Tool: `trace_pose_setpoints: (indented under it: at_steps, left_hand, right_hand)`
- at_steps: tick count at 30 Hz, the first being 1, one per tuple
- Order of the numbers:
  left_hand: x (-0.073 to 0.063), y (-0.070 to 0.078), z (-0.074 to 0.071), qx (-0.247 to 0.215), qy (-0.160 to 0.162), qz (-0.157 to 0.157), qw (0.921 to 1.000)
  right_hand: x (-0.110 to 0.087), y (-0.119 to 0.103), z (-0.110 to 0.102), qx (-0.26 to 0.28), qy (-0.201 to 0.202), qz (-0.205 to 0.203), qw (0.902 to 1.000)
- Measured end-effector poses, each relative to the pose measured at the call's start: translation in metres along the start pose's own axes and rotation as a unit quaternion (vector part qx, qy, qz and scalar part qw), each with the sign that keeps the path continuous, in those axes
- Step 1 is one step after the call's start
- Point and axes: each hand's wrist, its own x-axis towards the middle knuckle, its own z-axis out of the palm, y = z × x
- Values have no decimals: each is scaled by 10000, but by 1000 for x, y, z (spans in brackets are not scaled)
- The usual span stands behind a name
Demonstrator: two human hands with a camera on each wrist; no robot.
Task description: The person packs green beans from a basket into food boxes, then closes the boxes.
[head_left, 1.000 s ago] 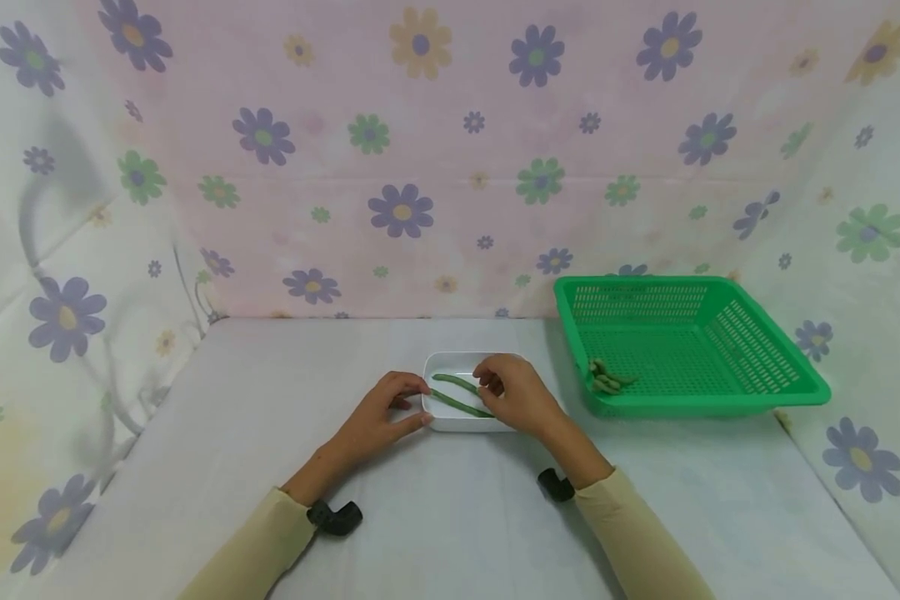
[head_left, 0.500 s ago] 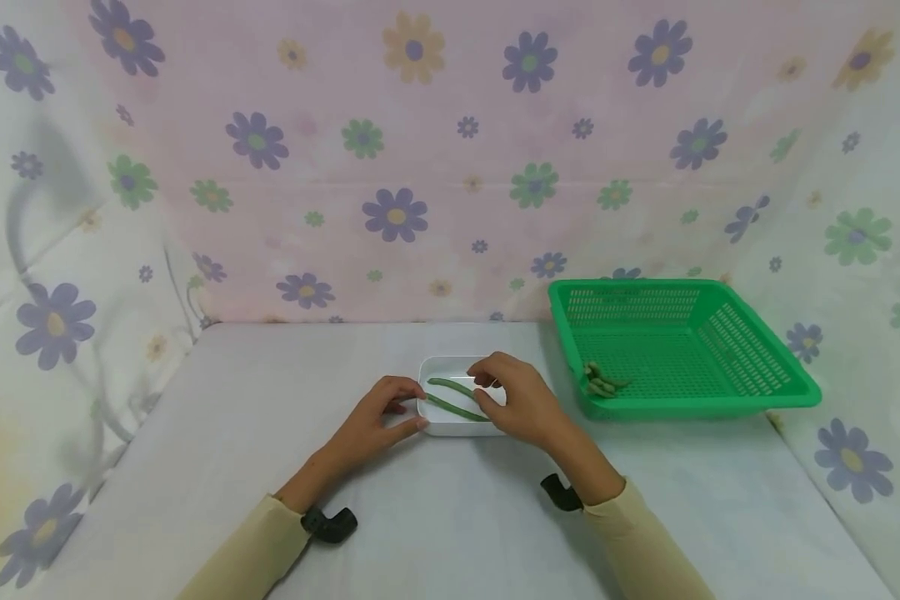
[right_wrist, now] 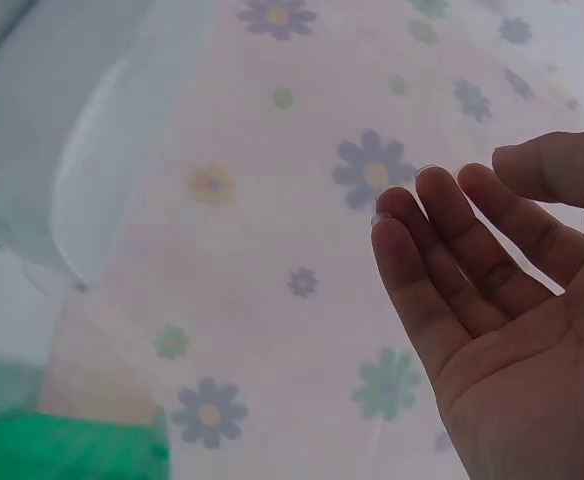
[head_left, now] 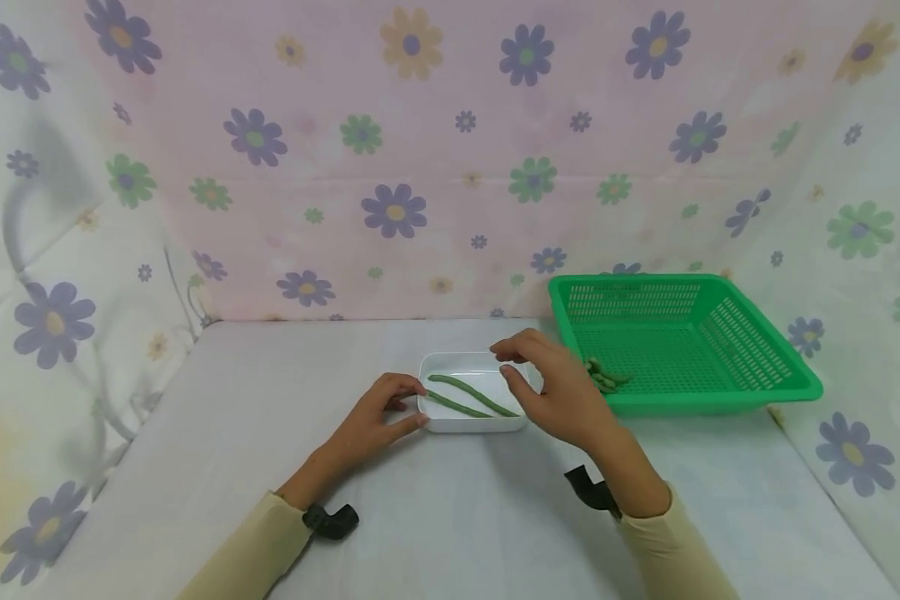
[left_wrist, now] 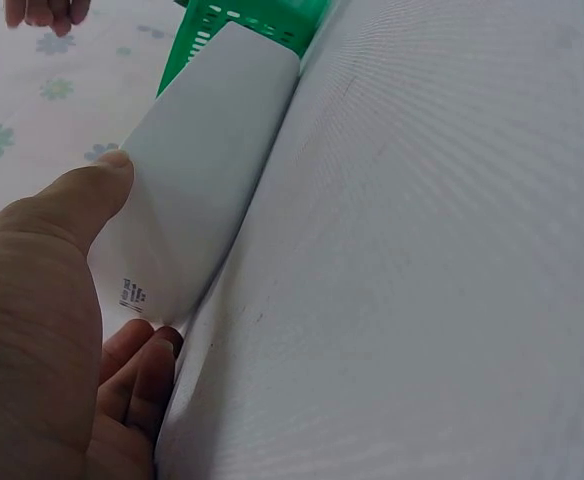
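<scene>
A small white rectangular dish [head_left: 471, 425] sits on the table. Inside it two long green beans [head_left: 461, 406] lie slantwise, side by side. My left hand [head_left: 378, 417] holds the dish's left end, fingers at the rim and thumb at the near corner. In the left wrist view the thumb [left_wrist: 107, 180] lies along the dish's side [left_wrist: 207, 130], and other fingers touch its end. Raised over the right end of the dish, my right hand [head_left: 558, 396] holds nothing. The right wrist view shows its fingers [right_wrist: 462, 250] loosely bent, thumb apart.
At the right stands a green plastic basket [head_left: 690, 400] with slotted sides. Several short green pods [head_left: 606, 379] lie in its near left corner. A floral cloth [head_left: 435, 250] hangs behind and at both sides of the white-covered table [head_left: 307, 358].
My right hand has let go of the upper bean, then risen and moved right, uncovering the dish's right part. My left hand stays at the dish's left end.
</scene>
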Motion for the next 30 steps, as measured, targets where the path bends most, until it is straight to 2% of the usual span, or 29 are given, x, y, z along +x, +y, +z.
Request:
trace_pose_setpoints:
  at_steps: [3, 8, 11, 14, 18, 22, 26, 30]
  left_hand:
    - [1, 1, 1, -24, -48, -23, 10000]
    - [4, 5, 1, 31, -77, -18, 10000]
    - [4, 5, 1, 29, -92, -33, 9999]
    - [3, 5, 1, -12, -123, -65, 9999]
    - [4, 5, 2, -43, -120, -82, 9999]
    - [5, 4, 3, -74, -94, -42, 9999]
    - [6, 4, 2, -76, -106, -59, 9999]
    - [1, 3, -3, 6, -39, -80, 10000]
  right_hand:
    - [-1, 2, -17, -139, 325, -132, 9993]
    - [-4, 19, -42, -229, 904, -217, 9954]
    - [-10, 30, -57, -100, 1050, -109, 9944]
    - [-17, 42, -72, -43, 1019, 50, 9948]
    - [-28, 59, -89, -196, 696, 324, 9969]
    - [-39, 75, -102, -290, 125, 863, 9958]
    - [-46, 92, -105, -257, -569, 1499, 9867]
    - [-43, 109, -95, -117, -1178, 1759, 9773]
